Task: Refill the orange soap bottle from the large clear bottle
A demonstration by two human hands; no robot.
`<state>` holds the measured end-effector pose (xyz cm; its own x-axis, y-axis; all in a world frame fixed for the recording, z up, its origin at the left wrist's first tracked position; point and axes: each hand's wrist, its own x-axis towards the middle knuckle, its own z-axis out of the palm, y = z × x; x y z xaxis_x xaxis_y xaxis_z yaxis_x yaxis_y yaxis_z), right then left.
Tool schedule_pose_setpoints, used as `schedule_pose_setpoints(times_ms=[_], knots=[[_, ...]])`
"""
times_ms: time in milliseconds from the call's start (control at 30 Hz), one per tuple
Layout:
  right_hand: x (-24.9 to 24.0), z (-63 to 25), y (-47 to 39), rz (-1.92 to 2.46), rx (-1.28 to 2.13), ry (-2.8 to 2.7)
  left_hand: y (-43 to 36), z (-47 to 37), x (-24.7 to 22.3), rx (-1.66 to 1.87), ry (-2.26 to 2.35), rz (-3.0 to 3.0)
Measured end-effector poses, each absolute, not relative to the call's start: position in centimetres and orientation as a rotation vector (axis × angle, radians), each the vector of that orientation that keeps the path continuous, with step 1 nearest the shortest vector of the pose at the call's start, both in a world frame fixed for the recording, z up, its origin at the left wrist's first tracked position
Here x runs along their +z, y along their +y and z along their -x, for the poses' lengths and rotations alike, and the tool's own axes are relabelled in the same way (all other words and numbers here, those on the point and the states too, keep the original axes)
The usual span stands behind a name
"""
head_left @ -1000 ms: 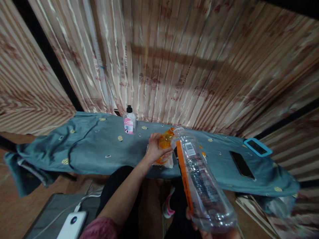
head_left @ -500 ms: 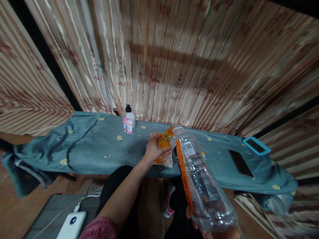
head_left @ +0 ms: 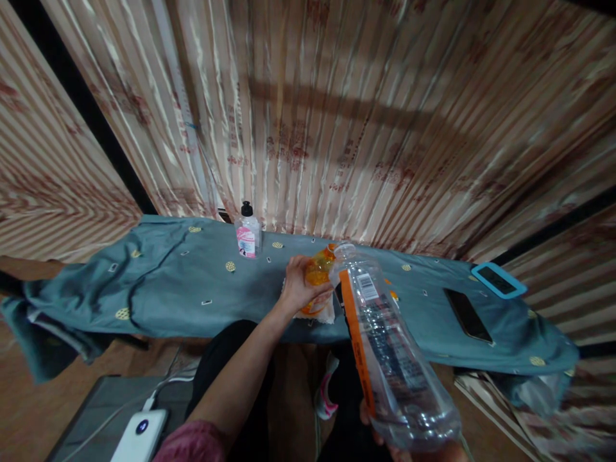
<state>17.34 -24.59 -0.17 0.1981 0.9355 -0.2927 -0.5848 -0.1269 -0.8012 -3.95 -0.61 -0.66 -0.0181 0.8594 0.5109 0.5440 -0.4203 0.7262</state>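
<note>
My left hand (head_left: 297,282) is wrapped round a small orange see-through bottle (head_left: 320,266), which stands over a pale folded cloth (head_left: 328,310) near the table's front edge. With my right hand (head_left: 385,443), mostly hidden, I grip the base of a large clear plastic bottle (head_left: 394,346) with an orange and dark label. This bottle is tilted, its open neck touching or very close to the orange bottle's mouth. Whether any liquid runs between them I cannot tell. Behind the large bottle a bit of something orange (head_left: 393,295) shows on the table.
A clear bottle with a black cap and pink label (head_left: 247,234) stands at the back of the cloth-covered table (head_left: 168,282). At the right lie a dark phone (head_left: 466,314) and a blue-framed device (head_left: 499,280). A white power bank (head_left: 139,436) with cables sits lower left.
Hardly anything differs. Both hands and bottles keep their places; the view has shifted very slightly.
</note>
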Motion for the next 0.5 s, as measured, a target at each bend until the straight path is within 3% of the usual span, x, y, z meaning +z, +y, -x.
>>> schedule_pose_setpoints(times_ms=[500], knots=[[-1.1,-18.18,-25.15,1.012,1.379,-0.482,-0.61,4.0,-0.62,1.381,1.466,-1.954]])
